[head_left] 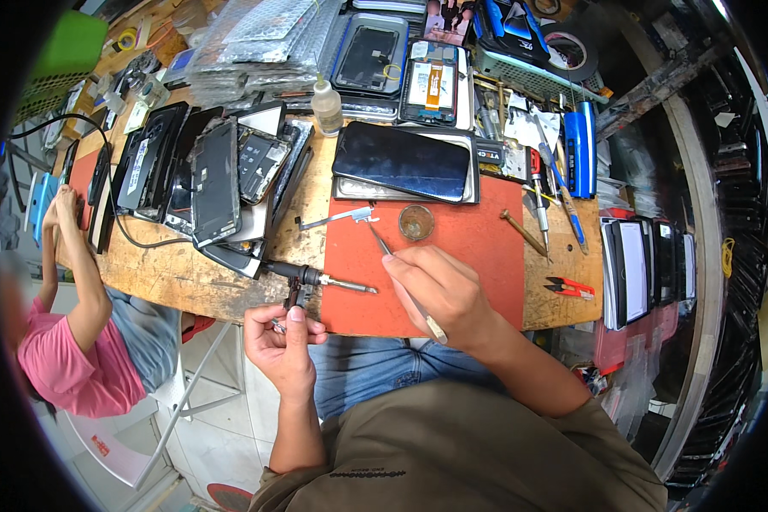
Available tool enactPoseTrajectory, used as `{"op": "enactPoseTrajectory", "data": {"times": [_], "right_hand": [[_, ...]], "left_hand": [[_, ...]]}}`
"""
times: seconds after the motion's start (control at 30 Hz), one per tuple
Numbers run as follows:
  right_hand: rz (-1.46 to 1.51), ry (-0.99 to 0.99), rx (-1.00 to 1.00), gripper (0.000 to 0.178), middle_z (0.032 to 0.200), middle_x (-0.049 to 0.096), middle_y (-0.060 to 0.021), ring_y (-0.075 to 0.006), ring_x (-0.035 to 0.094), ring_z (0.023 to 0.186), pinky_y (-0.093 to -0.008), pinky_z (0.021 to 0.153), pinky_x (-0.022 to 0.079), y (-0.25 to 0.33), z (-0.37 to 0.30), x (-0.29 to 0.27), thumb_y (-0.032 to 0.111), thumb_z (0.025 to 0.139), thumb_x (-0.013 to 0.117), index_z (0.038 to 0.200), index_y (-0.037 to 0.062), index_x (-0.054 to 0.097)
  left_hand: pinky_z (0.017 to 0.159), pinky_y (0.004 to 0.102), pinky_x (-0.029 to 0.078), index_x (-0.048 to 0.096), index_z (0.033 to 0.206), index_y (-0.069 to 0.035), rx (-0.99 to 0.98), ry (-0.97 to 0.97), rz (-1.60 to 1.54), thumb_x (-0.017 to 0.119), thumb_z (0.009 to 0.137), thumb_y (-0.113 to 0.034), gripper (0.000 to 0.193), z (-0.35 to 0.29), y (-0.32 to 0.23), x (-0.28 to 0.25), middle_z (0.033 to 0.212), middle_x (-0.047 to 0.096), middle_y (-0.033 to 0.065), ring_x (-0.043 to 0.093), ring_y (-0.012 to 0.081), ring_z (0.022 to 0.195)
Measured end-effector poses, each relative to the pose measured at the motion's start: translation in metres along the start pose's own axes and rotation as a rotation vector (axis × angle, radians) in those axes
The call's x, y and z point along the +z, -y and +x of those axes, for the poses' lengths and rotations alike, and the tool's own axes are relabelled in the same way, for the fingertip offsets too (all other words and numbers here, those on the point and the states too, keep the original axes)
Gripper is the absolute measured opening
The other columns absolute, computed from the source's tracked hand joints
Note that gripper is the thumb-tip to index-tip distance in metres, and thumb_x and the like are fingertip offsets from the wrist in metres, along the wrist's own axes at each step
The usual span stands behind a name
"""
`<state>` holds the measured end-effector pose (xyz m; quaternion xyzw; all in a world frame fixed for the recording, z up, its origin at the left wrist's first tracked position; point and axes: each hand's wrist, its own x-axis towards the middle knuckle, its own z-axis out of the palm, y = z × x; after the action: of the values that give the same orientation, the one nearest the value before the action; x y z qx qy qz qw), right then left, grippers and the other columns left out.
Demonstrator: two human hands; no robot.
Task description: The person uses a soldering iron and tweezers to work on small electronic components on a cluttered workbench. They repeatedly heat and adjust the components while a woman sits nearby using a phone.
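My right hand (446,294) is closed around a pair of tweezers (434,327), held like a pen. Their tip points at a small pale flex cable (361,214) on the red mat (486,256); whether they touch, I cannot tell. Just right of the tip stands a small round glass jar (416,222) with brownish contents. At the table's front edge, the fingers of my left hand (288,346) pinch a small dark part (293,297) whose kind is unclear. A soldering iron (309,275) lies right beside it, its metal tip over the mat.
Behind the mat lies a black-screened phone (401,160) on a tray. Opened phones (216,183) are stacked to the left, near a liquid bottle (326,107). Red-handled snips (569,288) and screwdrivers (538,192) lie right. At far left sits another person (81,350) in pink.
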<state>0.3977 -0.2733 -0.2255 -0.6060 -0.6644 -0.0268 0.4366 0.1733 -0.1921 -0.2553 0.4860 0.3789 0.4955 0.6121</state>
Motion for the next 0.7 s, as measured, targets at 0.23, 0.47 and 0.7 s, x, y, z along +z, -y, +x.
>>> {"op": "enactPoseTrajectory", "data": {"times": [0.23, 0.47, 0.7], "right_hand": [[0.011, -0.003, 0.002, 0.038, 0.103, 0.067, -0.019, -0.0324, 0.07, 0.087, -0.0397, 0.072, 0.059, -0.0029, 0.0008, 0.0009, -0.008, 0.08, 0.073, 0.117, -0.0107, 0.069], [0.018, -0.03, 0.035, 0.03, 0.098, 0.07, -0.0173, -0.0301, 0.072, 0.081, -0.036, 0.068, 0.06, 0.0029, 0.0021, -0.0023, -0.013, 0.08, 0.077, 0.109, -0.0077, 0.072], [-0.014, -0.027, -0.003, 0.03, 0.096, 0.071, -0.0171, -0.0299, 0.072, 0.079, -0.0361, 0.066, 0.059, 0.0012, 0.0042, -0.0003, -0.013, 0.079, 0.077, 0.108, -0.0077, 0.072]], "left_hand": [[0.052, 0.0279, 0.062, 0.051, 0.111, -0.003, 0.006, -0.015, -0.009, 0.068, 0.103, -0.002, 0.019, 0.0, -0.0006, 0.0016, 0.087, 0.064, 0.0097, 0.07, 0.015, 0.065], [0.052, 0.028, 0.062, 0.051, 0.111, -0.003, -0.002, -0.008, -0.007, 0.068, 0.103, -0.001, 0.019, 0.0001, -0.0014, 0.0009, 0.087, 0.064, 0.0097, 0.07, 0.0152, 0.065], [0.053, 0.0282, 0.062, 0.051, 0.111, -0.003, 0.008, -0.005, 0.007, 0.068, 0.103, -0.001, 0.019, 0.0002, -0.0005, 0.0007, 0.087, 0.064, 0.0099, 0.07, 0.0153, 0.065]]}}
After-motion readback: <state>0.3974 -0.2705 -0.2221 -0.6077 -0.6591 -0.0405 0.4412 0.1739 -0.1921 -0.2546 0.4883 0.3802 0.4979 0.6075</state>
